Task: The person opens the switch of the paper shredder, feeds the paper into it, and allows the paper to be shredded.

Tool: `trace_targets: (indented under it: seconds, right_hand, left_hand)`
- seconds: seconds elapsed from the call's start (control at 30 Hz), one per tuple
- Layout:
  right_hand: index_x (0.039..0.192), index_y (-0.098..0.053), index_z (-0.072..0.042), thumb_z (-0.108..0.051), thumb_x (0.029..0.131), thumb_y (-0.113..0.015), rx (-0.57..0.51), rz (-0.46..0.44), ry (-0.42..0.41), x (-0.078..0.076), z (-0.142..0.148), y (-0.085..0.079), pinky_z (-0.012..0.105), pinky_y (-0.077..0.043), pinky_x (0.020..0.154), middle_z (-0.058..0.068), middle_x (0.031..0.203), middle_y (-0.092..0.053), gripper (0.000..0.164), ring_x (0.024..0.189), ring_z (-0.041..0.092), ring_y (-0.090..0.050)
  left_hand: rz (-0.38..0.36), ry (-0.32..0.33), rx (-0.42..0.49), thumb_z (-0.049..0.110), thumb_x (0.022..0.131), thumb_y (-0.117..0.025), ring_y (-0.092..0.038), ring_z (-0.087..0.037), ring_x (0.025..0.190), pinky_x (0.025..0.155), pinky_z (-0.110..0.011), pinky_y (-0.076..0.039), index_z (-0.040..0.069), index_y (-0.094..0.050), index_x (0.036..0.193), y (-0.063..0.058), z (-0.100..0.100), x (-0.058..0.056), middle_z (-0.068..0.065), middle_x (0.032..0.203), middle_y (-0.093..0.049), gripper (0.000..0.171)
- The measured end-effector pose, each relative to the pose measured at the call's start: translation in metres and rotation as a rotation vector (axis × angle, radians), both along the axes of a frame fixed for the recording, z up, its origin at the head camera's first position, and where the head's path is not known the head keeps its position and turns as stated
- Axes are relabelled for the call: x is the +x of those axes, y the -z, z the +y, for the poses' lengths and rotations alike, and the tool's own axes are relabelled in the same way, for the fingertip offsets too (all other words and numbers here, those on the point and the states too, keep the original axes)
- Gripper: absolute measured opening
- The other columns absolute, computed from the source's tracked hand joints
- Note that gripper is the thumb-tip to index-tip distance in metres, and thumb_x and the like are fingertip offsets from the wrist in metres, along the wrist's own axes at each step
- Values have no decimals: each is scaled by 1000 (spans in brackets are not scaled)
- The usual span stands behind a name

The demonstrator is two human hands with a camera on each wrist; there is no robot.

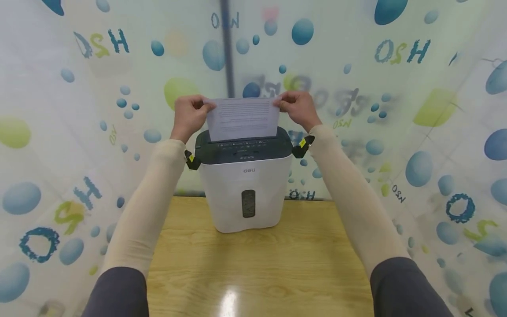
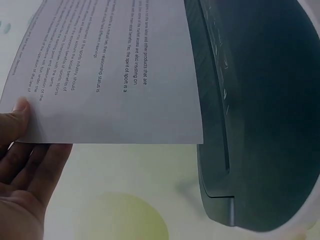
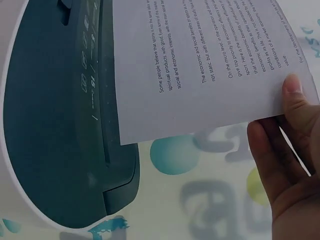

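A printed sheet of paper (image 1: 243,116) stands upright over the dark top of a white paper shredder (image 1: 222,189), its lower edge right at the feed slot. My left hand (image 1: 190,115) pinches the sheet's upper left corner between thumb and fingers. At the opposite upper corner, my right hand (image 1: 299,108) pinches it the same way. In the left wrist view, the left thumb lies on the printed face of the paper (image 2: 115,100), with the fingers behind. The right wrist view shows the paper's bottom corner (image 3: 130,132) beside the shredder's dark lid (image 3: 50,125).
The shredder stands at the back of a wooden table (image 1: 253,268), near its far edge. A curtain (image 1: 336,57) printed with blue and green drops hangs behind and along both sides. A dark vertical pole (image 1: 228,53) shows through behind the shredder.
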State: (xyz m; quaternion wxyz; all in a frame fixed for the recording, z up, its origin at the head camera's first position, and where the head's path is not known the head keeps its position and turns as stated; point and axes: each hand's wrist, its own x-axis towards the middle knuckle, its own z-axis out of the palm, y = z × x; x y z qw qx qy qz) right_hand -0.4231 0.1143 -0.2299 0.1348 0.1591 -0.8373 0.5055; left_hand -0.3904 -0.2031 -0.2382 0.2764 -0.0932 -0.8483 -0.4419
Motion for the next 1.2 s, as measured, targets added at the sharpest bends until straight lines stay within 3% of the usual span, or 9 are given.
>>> trace_targets:
  seconds: [0.2,0.47,0.8,1.2]
  right_hand:
    - [112,-77,-7,-21,98,-71,-28,-12,-4,-12,-3,8,37,-56,100,11,115,-77,20,105,23,-74]
    - [113,-77,-7,-20,98,-70,-14,-22,9,-23,-4,18,35,-57,98,12,116,-77,21,105,24,-75]
    - [114,-77,-9,-22,99,-70,-9,-27,-3,-28,-3,16,39,-54,103,9,116,-77,22,106,24,-75]
    - [114,-77,-7,-23,98,-70,19,-20,2,-27,-3,25,34,-58,96,13,116,-76,23,103,23,-74]
  left_hand:
    - [-6,-5,-35,20,99,-68,-62,-14,84,75,-23,-44,7,-81,105,2,-1,-13,-13,102,-78,19]
    - [-10,4,-50,18,99,-67,-64,-12,81,72,-23,-45,7,-81,104,9,0,-23,-15,101,-78,19]
    - [-17,-14,-72,20,99,-67,-65,-14,84,73,-23,-45,7,-81,105,6,-1,-23,-15,103,-79,20]
    - [-47,-8,-83,18,98,-67,-66,-17,88,74,-23,-45,6,-81,105,13,-2,-24,-15,103,-78,19]
